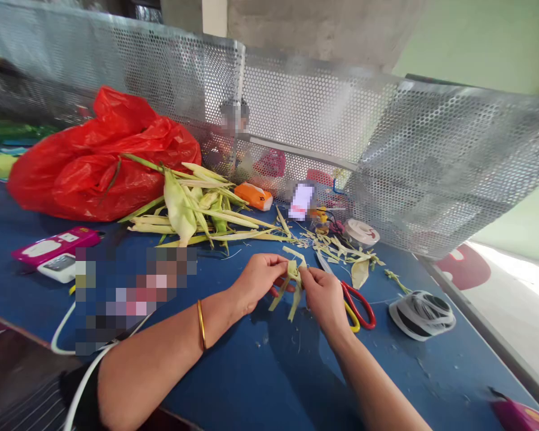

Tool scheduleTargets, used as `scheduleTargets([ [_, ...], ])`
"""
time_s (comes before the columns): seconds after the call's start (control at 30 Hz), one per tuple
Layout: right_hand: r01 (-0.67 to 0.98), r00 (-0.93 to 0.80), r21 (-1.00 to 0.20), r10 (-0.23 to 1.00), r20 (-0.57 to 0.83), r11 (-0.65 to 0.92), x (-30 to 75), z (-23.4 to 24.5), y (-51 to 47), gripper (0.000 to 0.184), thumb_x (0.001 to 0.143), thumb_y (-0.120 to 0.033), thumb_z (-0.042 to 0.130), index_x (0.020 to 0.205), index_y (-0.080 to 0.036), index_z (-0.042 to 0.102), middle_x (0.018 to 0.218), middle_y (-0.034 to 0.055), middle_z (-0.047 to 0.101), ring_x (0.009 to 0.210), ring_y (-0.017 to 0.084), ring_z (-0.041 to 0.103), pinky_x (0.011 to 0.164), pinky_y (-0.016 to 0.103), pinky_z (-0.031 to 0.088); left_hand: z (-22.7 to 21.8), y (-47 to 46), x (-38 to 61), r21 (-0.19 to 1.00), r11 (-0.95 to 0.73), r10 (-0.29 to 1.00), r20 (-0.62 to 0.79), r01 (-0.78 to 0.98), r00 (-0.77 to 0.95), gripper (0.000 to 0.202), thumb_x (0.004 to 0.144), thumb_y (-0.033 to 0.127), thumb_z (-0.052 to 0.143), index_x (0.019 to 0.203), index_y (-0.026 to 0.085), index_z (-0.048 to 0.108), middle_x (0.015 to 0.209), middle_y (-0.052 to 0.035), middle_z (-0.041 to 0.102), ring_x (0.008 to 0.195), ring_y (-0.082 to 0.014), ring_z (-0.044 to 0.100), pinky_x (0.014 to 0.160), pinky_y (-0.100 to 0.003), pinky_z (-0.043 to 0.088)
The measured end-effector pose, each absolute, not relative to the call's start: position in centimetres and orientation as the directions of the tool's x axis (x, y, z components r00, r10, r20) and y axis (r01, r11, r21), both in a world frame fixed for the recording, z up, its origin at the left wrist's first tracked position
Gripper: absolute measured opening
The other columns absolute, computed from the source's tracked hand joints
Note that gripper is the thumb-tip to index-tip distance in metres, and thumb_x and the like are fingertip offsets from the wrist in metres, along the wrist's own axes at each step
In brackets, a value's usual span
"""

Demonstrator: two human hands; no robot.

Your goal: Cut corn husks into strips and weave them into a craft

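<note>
My left hand [264,276] pinches one side of a small folded piece of pale green leaf strips [293,272], with loose ends hanging below it. On the other side, the thumb and fingers of my right hand [323,294] are closed on the same piece. Both hands are just above the blue table. Scissors [360,306] with red and yellow handles lie beside my right hand, their blades partly hidden behind it. Long pale green husk-like leaves [179,209] are heaped beyond my left hand. Small leaf scraps [327,242] lie scattered past my fingers.
A red plastic bag [103,161] bulges at the back left. An orange packet [253,196], a lit phone [301,200] and a roll of white tape [362,232] stand near the perforated metal screen [296,108]. A spool of clear line [422,314] sits right. A white cable [83,383] crosses by my left arm.
</note>
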State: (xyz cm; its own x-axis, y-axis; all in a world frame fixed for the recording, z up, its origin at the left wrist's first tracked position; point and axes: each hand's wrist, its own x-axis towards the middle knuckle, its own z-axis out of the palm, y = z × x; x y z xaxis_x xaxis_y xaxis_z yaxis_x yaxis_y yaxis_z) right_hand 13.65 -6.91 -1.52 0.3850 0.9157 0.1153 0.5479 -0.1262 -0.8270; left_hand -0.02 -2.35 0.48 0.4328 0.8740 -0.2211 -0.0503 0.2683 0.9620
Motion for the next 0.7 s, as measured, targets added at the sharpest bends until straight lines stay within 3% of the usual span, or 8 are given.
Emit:
scheduleTargets([
  [0.13,0.608,0.398,-0.784,0.903,0.162,-0.127,13.9,-1.3,-6.9,0.043,0.084,-0.049,0.047,0.052,-0.022,0.04,0.049,-0.0053,0.028,0.05,0.012,0.029,0.046,0.025,0.021,0.6,-2.5,0.0,0.947,0.311,0.853,-0.242,-0.078,0.462,0.02,0.083,0.03,0.06,0.09,0.013,0.069,0.076,-0.0063,0.072,0.061,-0.0154,0.068,0.047,-0.02,0.039],
  [0.27,0.656,0.418,-0.743,0.884,0.21,-0.133,14.0,-1.1,-6.9,0.044,0.085,-0.048,0.046,0.051,-0.022,0.037,0.048,-0.0047,0.032,0.051,0.012,0.03,0.048,0.026,0.022,0.6,-2.7,-0.1,0.917,0.372,0.834,-0.262,-0.145,0.486,0.03,0.083,0.035,0.056,0.085,0.011,0.073,0.077,-0.0089,0.073,0.064,-0.0153,0.068,0.059,-0.024,0.046],
  [0.47,0.665,0.427,-0.732,0.878,0.215,-0.144,13.8,-1.0,-7.0,0.046,0.087,-0.05,0.045,0.051,-0.022,0.04,0.047,-0.004,0.037,0.05,0.013,0.033,0.049,0.027,0.023,0.0,-2.9,0.3,0.964,0.216,0.879,-0.124,-0.153,0.461,0.032,0.057,0.034,0.084,0.081,0.013,0.076,0.076,-0.0037,0.072,0.069,-0.0128,0.063,0.07,-0.023,0.046],
  [0.57,0.672,0.422,-0.729,0.875,0.236,-0.127,13.8,-1.2,-7.0,0.049,0.088,-0.053,0.047,0.05,-0.022,0.041,0.046,-0.0033,0.04,0.05,0.014,0.035,0.049,0.027,0.025,-0.4,-3.1,0.7,0.968,0.169,0.904,-0.077,-0.185,0.421,0.034,0.053,0.032,0.086,0.079,0.014,0.076,0.075,-0.0032,0.072,0.071,-0.0138,0.062,0.073,-0.025,0.047],
  [0.7,0.618,0.424,-0.776,0.884,0.196,-0.124,13.8,-1.3,-7.1,0.053,0.087,-0.061,0.048,0.05,-0.023,0.041,0.042,-0.0032,0.041,0.045,0.014,0.038,0.046,0.027,0.025,-0.6,-3.1,0.9,0.976,0.111,0.93,-0.036,-0.189,0.365,0.021,0.058,0.025,0.083,0.074,0.014,0.075,0.072,-0.0024,0.072,0.07,-0.0131,0.062,0.071,-0.024,0.048],
])
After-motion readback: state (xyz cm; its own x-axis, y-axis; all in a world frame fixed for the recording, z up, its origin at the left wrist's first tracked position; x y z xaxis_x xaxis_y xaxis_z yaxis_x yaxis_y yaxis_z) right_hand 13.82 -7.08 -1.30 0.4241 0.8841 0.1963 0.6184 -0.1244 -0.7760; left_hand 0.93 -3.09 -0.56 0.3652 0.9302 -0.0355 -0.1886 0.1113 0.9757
